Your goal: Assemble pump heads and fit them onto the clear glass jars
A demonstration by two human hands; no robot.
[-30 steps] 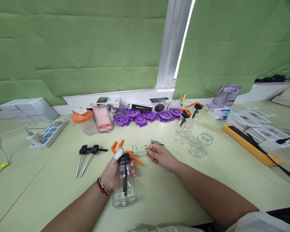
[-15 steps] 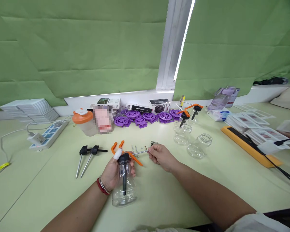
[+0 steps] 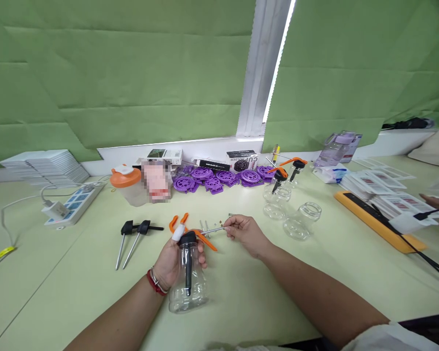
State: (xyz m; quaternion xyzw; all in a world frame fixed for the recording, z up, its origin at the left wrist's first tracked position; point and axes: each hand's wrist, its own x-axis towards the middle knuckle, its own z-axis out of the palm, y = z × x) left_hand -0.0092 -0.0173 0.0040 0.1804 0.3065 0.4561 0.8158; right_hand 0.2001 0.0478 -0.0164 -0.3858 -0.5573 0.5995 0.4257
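Bottle [image 3: 198,287] in left hand [image 3: 171,259], cap [image 3: 188,238] uppermost

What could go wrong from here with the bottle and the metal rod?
The right hand pinches the thin metal rod near its end, so the grip might slip. Tiny loose parts lie close to that hand and could be knocked away. The left hand holds the clear bottle by its upper part, so a push on the rod might tilt it.
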